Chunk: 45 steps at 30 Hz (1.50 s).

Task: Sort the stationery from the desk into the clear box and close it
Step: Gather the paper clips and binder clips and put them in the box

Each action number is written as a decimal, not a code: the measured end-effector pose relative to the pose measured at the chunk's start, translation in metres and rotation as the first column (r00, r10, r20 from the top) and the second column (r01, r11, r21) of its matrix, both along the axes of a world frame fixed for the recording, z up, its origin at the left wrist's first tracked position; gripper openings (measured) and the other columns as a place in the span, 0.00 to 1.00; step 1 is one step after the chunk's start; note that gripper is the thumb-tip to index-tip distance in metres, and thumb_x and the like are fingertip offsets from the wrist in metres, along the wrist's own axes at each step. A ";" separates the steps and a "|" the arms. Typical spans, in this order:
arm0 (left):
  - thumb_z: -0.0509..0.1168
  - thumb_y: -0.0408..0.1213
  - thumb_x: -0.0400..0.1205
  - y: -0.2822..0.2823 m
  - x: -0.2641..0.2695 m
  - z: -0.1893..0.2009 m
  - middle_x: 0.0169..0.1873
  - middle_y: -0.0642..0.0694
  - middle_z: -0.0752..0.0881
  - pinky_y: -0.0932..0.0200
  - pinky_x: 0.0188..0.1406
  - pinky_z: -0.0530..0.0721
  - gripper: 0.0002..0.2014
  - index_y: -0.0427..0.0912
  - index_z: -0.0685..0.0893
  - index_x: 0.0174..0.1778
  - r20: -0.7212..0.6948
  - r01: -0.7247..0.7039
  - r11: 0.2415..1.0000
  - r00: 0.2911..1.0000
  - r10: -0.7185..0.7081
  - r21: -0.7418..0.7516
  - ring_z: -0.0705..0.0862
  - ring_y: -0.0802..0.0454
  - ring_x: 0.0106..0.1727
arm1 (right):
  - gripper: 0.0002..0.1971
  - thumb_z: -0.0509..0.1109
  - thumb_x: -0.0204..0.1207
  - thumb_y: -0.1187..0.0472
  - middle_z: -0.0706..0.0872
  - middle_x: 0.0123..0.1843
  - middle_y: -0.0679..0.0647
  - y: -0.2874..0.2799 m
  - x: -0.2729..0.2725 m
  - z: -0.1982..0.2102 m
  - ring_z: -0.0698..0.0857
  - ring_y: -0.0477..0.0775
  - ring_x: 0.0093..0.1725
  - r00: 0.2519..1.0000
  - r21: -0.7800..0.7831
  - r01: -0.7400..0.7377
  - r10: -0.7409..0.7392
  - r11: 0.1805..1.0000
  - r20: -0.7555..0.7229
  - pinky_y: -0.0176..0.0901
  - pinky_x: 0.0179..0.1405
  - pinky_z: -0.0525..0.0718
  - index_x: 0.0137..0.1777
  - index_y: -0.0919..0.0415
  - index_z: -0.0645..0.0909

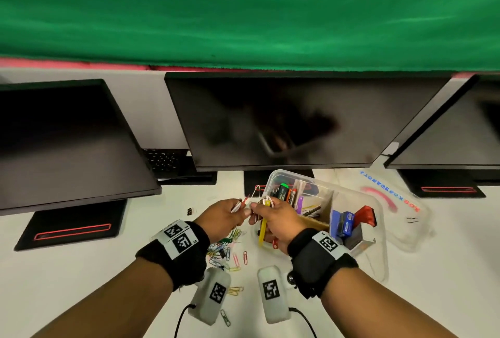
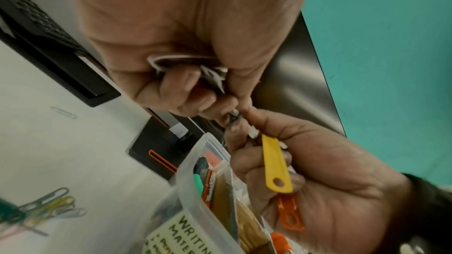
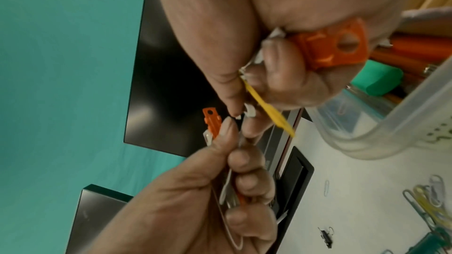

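Observation:
My two hands meet above the desk, just left of the open clear box (image 1: 272, 180). My left hand (image 1: 244, 209) grips an orange plastic tag (image 3: 212, 123) and some white tags in curled fingers. My right hand (image 1: 254, 210) grips a yellow tag (image 1: 263, 229) and another orange tag (image 3: 327, 45) against the palm. The fingertips of both hands pinch a small dark-and-white piece (image 3: 236, 120) between them; what it is I cannot tell. White string loops (image 1: 258, 189) stick up behind the hands. The box's compartments hold markers, pens, clips and a stapler.
The box lid (image 1: 405, 229) lies on the desk to the right of the box. Several coloured paper clips (image 1: 227, 252) are scattered under my hands, and a small black binder clip (image 1: 191, 211) lies to the left. Three dark monitors (image 1: 297, 121) on stands line the back.

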State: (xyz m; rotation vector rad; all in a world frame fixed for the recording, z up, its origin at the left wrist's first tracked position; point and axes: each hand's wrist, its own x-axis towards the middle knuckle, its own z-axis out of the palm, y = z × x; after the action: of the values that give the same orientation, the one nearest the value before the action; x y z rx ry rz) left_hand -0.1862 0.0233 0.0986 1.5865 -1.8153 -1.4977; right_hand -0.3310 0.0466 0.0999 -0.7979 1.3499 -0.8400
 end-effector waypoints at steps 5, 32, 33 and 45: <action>0.58 0.42 0.85 0.002 -0.027 0.008 0.28 0.53 0.74 0.71 0.23 0.68 0.05 0.45 0.75 0.48 -0.027 -0.033 0.999 0.999 0.032 -0.038 0.69 0.59 0.26 | 0.05 0.65 0.80 0.60 0.79 0.29 0.53 -0.002 -0.020 0.009 0.70 0.46 0.20 1.000 -0.017 -0.013 0.013 1.000 -0.026 0.31 0.14 0.64 0.43 0.57 0.79; 0.57 0.23 0.82 -0.027 -0.156 0.004 0.46 0.34 0.85 0.48 0.59 0.86 0.10 0.29 0.79 0.56 -0.191 -0.315 0.836 0.880 0.435 0.449 0.86 0.43 0.44 | 0.09 0.62 0.80 0.70 0.78 0.28 0.64 -0.044 -0.133 -0.007 0.79 0.59 0.26 0.976 0.258 0.144 -0.093 0.955 -0.199 0.49 0.32 0.84 0.38 0.68 0.76; 0.56 0.23 0.82 -0.026 -0.152 0.006 0.45 0.36 0.84 0.46 0.63 0.84 0.08 0.31 0.80 0.51 -0.193 -0.300 0.844 0.888 0.418 0.445 0.86 0.42 0.48 | 0.06 0.63 0.79 0.69 0.77 0.29 0.65 -0.045 -0.131 -0.006 0.79 0.61 0.28 0.975 0.249 0.130 -0.078 0.960 -0.206 0.53 0.35 0.84 0.41 0.70 0.77; 0.57 0.25 0.83 -0.014 -0.072 0.006 0.38 0.44 0.83 0.61 0.43 0.84 0.09 0.36 0.81 0.54 -0.237 -0.304 0.893 0.889 0.392 0.332 0.82 0.52 0.38 | 0.17 0.65 0.78 0.65 0.83 0.66 0.64 -0.045 -0.105 0.003 0.81 0.63 0.67 0.892 0.101 0.073 -0.020 0.992 -0.451 0.44 0.55 0.84 0.66 0.67 0.79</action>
State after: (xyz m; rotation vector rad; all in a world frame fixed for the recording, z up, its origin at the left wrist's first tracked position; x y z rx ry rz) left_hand -0.2577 0.0089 0.1043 1.5987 -1.1118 -1.7612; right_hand -0.4365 0.0020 0.1030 -0.9056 1.8176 -0.6247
